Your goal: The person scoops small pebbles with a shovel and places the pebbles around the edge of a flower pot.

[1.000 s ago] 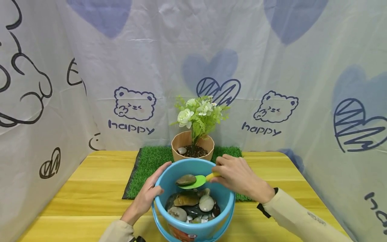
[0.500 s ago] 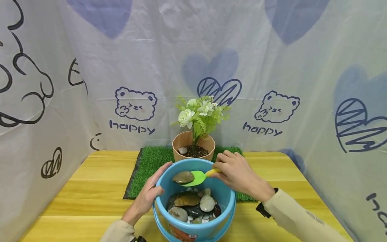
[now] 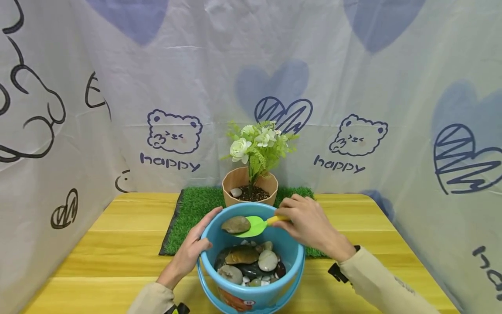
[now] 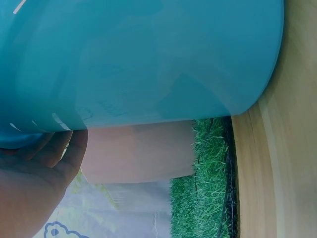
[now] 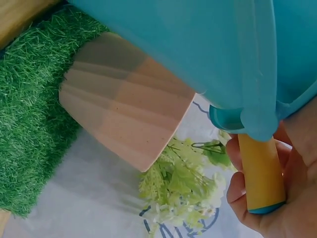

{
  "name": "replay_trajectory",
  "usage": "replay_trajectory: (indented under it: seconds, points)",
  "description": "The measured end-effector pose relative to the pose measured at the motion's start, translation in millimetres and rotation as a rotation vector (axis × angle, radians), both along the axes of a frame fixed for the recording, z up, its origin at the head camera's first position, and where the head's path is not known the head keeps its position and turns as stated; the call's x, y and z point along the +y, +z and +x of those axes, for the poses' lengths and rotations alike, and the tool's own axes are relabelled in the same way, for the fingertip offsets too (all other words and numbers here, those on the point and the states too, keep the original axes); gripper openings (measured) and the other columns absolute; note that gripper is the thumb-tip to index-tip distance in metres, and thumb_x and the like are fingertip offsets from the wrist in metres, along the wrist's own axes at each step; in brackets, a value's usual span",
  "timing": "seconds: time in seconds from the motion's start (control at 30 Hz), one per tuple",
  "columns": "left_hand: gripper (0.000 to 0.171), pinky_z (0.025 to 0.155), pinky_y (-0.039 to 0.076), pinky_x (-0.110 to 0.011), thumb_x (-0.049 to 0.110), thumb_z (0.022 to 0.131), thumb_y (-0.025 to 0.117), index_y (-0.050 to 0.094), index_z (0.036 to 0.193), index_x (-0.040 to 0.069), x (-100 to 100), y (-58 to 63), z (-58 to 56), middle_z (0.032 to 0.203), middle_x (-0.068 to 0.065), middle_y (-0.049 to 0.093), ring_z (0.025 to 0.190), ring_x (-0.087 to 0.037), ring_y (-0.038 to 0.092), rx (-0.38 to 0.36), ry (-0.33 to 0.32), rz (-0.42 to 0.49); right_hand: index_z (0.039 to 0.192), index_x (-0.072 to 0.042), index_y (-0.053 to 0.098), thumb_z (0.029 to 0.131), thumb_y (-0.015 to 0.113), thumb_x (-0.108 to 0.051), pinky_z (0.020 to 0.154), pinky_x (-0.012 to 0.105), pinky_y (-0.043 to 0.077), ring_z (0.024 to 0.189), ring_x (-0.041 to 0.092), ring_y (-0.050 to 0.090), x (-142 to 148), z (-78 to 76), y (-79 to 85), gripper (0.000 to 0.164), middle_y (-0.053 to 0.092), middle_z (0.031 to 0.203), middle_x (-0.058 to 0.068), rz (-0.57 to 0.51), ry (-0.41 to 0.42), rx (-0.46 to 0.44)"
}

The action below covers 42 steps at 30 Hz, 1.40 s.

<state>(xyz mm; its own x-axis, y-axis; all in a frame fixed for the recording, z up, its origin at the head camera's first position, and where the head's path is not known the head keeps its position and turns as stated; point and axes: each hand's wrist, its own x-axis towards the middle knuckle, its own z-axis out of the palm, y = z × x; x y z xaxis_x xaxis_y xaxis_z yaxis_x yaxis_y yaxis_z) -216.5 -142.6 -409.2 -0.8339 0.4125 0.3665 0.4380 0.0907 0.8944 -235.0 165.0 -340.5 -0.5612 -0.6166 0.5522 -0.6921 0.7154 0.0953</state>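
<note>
In the head view, a light-blue bucket (image 3: 274, 298) stands at the front of the table with stones (image 3: 251, 271) of several colours at its bottom. My left hand (image 3: 191, 249) grips its left rim, the thumb over the edge and the fingers along the outside wall. My right hand (image 3: 310, 222) holds a small trowel by its yellow handle (image 5: 263, 173). The trowel's green blade (image 3: 256, 226) reaches inside the bucket's mouth, above the heap. A flat brown stone (image 3: 236, 224) lies on the blade toward its tip. In the left wrist view, the bucket wall hides the stones.
Behind the bucket, a tan flowerpot (image 3: 231, 179) with dark soil, one pale pebble (image 3: 236, 192) and white flowers (image 3: 251, 144) stands on a green grass mat (image 3: 192, 213). The wooden table (image 3: 117, 244) is enclosed by printed cloth (image 3: 219, 87).
The trowel with the brown stone has risen slightly within the bucket and shifted a little left. My left hand has stayed on the rim.
</note>
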Motion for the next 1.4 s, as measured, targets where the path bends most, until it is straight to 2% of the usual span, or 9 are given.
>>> replay_trajectory:
  seconds: [0.2,0.37,0.57,0.9,1.17,1.4]
  points:
    - [0.080,0.097,0.046,-0.056,0.004,0.079,0.037,0.023,0.157,0.017,0.3,-1.1,2.1,0.156,-0.021,0.031,0.133,-0.048,0.041,-0.029,0.014,-0.002,0.094,-0.020,0.079,0.080,0.076,-0.038,0.066,0.027,0.047,0.079,0.012,0.061,3.1,-0.1,-3.1,0.022,0.072,0.091,-0.007,-0.027,0.008,0.007]
    - [0.080,0.096,0.047,-0.055,0.004,0.079,0.037,0.022,0.157,0.014,0.0,-1.0,3.7,0.156,-0.022,0.030,0.133,-0.050,0.041,-0.041,0.011,-0.001,0.094,-0.020,0.079,0.079,0.078,-0.037,0.066,0.028,0.047,0.079,0.012,0.062,4.4,-0.6,-3.6,0.022,0.073,0.091,-0.007,-0.028,0.022,0.024]
    - [0.080,0.096,0.047,-0.054,0.005,0.079,0.037,0.023,0.157,0.019,0.5,1.2,3.1,0.156,-0.020,0.030,0.132,-0.048,0.041,-0.042,0.027,0.002,0.094,-0.018,0.079,0.077,0.080,-0.035,0.068,0.029,0.049,0.081,0.013,0.064,6.0,-1.8,-1.9,0.025,0.075,0.091,-0.005,-0.049,0.029,0.040]
    - [0.080,0.095,0.048,-0.053,0.004,0.079,0.036,0.023,0.157,0.018,0.8,-0.6,5.4,0.157,-0.021,0.029,0.132,-0.050,0.042,-0.070,0.011,0.005,0.095,-0.018,0.079,0.077,0.080,-0.035,0.067,0.029,0.049,0.080,0.013,0.063,7.5,0.4,-7.5,0.024,0.074,0.091,-0.004,-0.091,0.033,0.031]
    - [0.081,0.094,0.047,-0.054,0.003,0.078,0.037,0.024,0.156,0.020,1.6,0.4,1.9,0.156,-0.021,0.030,0.130,-0.050,0.043,-0.014,0.021,0.007,0.095,-0.018,0.079,0.079,0.077,-0.037,0.065,0.028,0.049,0.078,0.012,0.062,7.3,-1.3,-4.3,0.025,0.074,0.089,-0.004,-0.114,-0.003,0.049]
    - [0.081,0.095,0.045,-0.055,0.004,0.077,0.038,0.025,0.156,0.021,1.5,-0.7,2.4,0.156,-0.020,0.031,0.131,-0.049,0.043,-0.014,0.024,0.007,0.095,-0.017,0.079,0.078,0.079,-0.035,0.068,0.031,0.050,0.081,0.014,0.063,14.3,-3.7,-1.9,0.025,0.074,0.090,-0.003,-0.132,-0.024,0.070]
